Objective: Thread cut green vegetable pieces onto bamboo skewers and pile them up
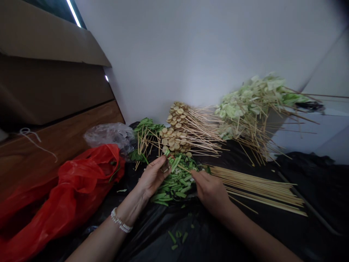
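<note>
My left hand (155, 174) is closed on cut green vegetable stems (176, 162), which stick out past its fingertips. A thin wooden skewer (184, 168) sits in the closed fingers of my right hand (209, 189), its front end reaching the stems by my left hand. Below and between both hands lies a heap of chopped green stems (177, 185). Just behind the hands is a stack of skewered round pale slices (176, 134). To the right of my right hand lies a bundle of bare wooden skewers (259, 187).
Skewered leafy cabbage (251, 98) is piled at the back right against the white wall. Skewered green stems (148, 127) lie at the back left. A red plastic bag (79, 182) and a clear bag (109, 136) are on the left. Black plastic sheeting (212, 236) covers the work surface.
</note>
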A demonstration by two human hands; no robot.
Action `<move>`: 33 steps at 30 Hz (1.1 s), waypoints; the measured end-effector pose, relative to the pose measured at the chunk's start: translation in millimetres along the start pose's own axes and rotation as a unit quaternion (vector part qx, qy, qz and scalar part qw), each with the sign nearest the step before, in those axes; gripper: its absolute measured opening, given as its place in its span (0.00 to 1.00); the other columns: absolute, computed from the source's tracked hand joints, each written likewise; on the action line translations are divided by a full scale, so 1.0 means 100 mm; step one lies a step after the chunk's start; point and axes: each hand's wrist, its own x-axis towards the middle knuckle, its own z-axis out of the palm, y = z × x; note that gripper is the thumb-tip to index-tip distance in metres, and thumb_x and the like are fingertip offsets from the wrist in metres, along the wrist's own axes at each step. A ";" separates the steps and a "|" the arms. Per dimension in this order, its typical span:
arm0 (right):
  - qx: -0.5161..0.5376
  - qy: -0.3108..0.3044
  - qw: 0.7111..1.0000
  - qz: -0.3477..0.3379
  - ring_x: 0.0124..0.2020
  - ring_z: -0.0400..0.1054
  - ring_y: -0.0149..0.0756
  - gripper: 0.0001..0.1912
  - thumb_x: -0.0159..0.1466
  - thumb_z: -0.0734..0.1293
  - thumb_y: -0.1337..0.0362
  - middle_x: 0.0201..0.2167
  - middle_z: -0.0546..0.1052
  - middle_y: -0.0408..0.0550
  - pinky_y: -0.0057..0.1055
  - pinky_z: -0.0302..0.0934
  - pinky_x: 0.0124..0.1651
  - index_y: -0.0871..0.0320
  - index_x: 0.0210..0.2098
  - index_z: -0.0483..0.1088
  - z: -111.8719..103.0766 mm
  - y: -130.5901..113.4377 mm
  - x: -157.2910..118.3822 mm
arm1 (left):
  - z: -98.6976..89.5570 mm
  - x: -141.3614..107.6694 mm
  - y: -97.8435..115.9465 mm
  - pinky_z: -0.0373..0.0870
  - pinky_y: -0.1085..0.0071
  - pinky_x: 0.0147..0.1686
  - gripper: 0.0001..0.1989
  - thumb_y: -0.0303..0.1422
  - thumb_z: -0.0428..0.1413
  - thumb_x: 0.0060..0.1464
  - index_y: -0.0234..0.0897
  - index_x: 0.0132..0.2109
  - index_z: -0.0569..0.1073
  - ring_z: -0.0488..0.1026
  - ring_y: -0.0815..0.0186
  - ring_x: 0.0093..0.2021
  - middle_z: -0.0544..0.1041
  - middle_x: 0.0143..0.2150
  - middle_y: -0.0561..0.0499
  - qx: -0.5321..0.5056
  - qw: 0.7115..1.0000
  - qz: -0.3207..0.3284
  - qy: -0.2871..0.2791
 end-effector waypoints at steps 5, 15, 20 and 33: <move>0.093 -0.017 0.995 0.020 0.33 0.72 0.34 0.14 0.65 0.57 0.71 0.32 0.78 0.48 0.27 0.65 0.39 0.58 0.42 0.73 -0.02 -0.01 0.03 | 0.00 -0.01 -0.04 0.71 0.71 0.38 0.10 0.30 0.68 0.41 0.32 0.33 0.77 0.75 0.68 0.33 0.80 0.33 0.50 0.015 1.000 0.006 -0.012; 0.112 0.009 0.994 0.014 0.37 0.73 0.35 0.14 0.65 0.57 0.70 0.36 0.79 0.49 0.29 0.66 0.41 0.57 0.44 0.73 -0.03 -0.01 0.05 | 0.06 -0.06 -0.03 0.73 0.76 0.36 0.13 0.25 0.69 0.38 0.32 0.34 0.77 0.74 0.71 0.32 0.78 0.33 0.51 0.049 0.996 -0.016 -0.069; -0.017 -0.007 1.000 -0.011 0.30 0.71 0.35 0.19 0.63 0.55 0.74 0.29 0.76 0.51 0.28 0.62 0.33 0.62 0.48 0.71 -0.03 -0.05 0.01 | 0.04 -0.04 -0.10 0.72 0.77 0.35 0.12 0.24 0.69 0.36 0.30 0.32 0.77 0.74 0.72 0.30 0.77 0.30 0.51 0.057 0.996 -0.022 -0.064; 0.168 -0.005 0.985 0.039 0.32 0.72 0.33 0.12 0.65 0.58 0.70 0.31 0.78 0.46 0.27 0.63 0.36 0.56 0.38 0.73 -0.08 -0.07 0.10 | 0.04 -0.04 -0.06 0.71 0.74 0.39 0.13 0.31 0.68 0.40 0.32 0.35 0.78 0.74 0.70 0.34 0.79 0.35 0.48 0.055 0.995 0.011 -0.081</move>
